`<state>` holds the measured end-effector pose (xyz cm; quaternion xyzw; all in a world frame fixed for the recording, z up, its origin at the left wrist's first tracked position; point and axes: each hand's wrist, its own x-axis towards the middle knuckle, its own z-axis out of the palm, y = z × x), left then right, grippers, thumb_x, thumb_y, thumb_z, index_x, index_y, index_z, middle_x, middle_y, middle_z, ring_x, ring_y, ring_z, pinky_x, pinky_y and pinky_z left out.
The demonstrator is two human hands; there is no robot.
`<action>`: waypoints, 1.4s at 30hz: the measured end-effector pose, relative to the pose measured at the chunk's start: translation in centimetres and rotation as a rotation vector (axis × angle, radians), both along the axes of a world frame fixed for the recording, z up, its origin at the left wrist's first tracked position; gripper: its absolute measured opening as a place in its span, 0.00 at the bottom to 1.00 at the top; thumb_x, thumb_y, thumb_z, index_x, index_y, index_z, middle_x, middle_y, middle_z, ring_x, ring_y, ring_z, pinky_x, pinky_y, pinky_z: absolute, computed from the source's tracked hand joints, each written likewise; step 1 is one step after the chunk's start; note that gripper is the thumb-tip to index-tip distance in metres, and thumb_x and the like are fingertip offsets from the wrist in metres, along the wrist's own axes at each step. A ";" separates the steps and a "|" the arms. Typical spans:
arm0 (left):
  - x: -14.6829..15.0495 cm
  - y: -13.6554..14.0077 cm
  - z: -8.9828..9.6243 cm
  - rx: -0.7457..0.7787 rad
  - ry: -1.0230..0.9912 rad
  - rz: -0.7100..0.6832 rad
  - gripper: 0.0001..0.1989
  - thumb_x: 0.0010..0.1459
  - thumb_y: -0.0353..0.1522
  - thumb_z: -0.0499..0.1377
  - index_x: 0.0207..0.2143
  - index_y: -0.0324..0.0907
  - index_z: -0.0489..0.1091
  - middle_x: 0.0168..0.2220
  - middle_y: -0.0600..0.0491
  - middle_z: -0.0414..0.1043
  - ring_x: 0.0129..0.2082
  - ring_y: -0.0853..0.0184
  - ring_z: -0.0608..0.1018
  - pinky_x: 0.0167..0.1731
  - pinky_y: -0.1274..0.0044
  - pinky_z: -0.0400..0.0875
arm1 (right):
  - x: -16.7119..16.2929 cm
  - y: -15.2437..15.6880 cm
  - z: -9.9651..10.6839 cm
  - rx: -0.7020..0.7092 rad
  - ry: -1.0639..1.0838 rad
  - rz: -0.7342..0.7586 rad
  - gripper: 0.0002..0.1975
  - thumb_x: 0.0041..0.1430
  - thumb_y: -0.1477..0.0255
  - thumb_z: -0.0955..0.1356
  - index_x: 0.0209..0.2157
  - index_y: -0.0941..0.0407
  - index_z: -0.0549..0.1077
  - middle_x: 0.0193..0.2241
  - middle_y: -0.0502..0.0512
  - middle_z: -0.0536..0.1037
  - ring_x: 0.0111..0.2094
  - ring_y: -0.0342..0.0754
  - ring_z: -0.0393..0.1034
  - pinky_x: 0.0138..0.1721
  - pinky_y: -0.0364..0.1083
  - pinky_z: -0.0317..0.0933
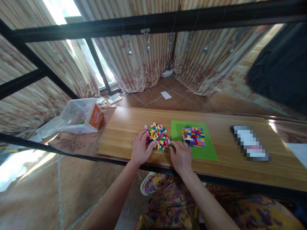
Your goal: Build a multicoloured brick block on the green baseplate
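Observation:
A pile of small, mixed-colour toy bricks lies on the wooden tabletop between my two hands. My left hand rests along the pile's left side, thumb and fingers apart, with nothing held in it. At the right edge of the pile is my right hand, its fingers curled down towards the bricks; whether a brick is between the fingertips is hidden. Just beyond it sits a green baseplate, partly covered by that hand. On the plate stands a block built of many-coloured bricks.
A clear plastic box with an orange label stands at the table's left end, a few pieces inside. A blurred-out phone-like object lies to the right on the tabletop. A black metal bar with hanging clips crosses above.

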<state>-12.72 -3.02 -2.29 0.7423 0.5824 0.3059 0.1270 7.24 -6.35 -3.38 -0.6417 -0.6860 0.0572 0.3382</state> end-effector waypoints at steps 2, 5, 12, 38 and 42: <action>0.0 0.0 0.0 0.002 -0.001 -0.002 0.25 0.65 0.44 0.53 0.58 0.39 0.65 0.60 0.39 0.68 0.60 0.54 0.69 0.61 0.59 0.59 | 0.2 -0.3 0.3 -0.001 0.148 0.024 0.12 0.64 0.73 0.63 0.44 0.54 0.76 0.39 0.60 0.79 0.42 0.56 0.69 0.45 0.55 0.62; -0.1 0.0 -0.1 0.003 0.002 -0.002 0.24 0.65 0.44 0.53 0.58 0.40 0.66 0.59 0.40 0.68 0.60 0.54 0.69 0.60 0.59 0.60 | 0.8 -0.8 0.9 -0.021 0.415 0.036 0.13 0.65 0.70 0.63 0.46 0.54 0.76 0.40 0.59 0.78 0.41 0.52 0.72 0.45 0.53 0.66; -0.2 0.3 -0.3 0.033 0.005 0.000 0.23 0.65 0.44 0.54 0.57 0.42 0.67 0.58 0.41 0.70 0.58 0.53 0.71 0.59 0.59 0.62 | 2.1 -1.8 2.2 -0.027 0.880 -0.016 0.12 0.60 0.62 0.69 0.42 0.52 0.79 0.39 0.55 0.78 0.37 0.49 0.77 0.41 0.51 0.73; -0.7 0.8 -0.9 0.055 0.039 -0.020 0.24 0.65 0.44 0.53 0.57 0.40 0.66 0.58 0.39 0.69 0.58 0.51 0.71 0.58 0.57 0.63 | 11.3 2.2 -0.5 0.118 0.700 -0.378 0.13 0.52 0.61 0.71 0.32 0.57 0.81 0.31 0.57 0.83 0.33 0.52 0.76 0.39 0.51 0.70; -0.6 0.8 -0.9 0.054 0.034 -0.022 0.24 0.65 0.44 0.53 0.57 0.39 0.66 0.58 0.39 0.69 0.59 0.51 0.71 0.58 0.57 0.63 | 11.5 2.2 -0.3 0.100 0.685 -0.366 0.12 0.52 0.62 0.71 0.32 0.57 0.81 0.31 0.57 0.83 0.34 0.52 0.77 0.39 0.51 0.70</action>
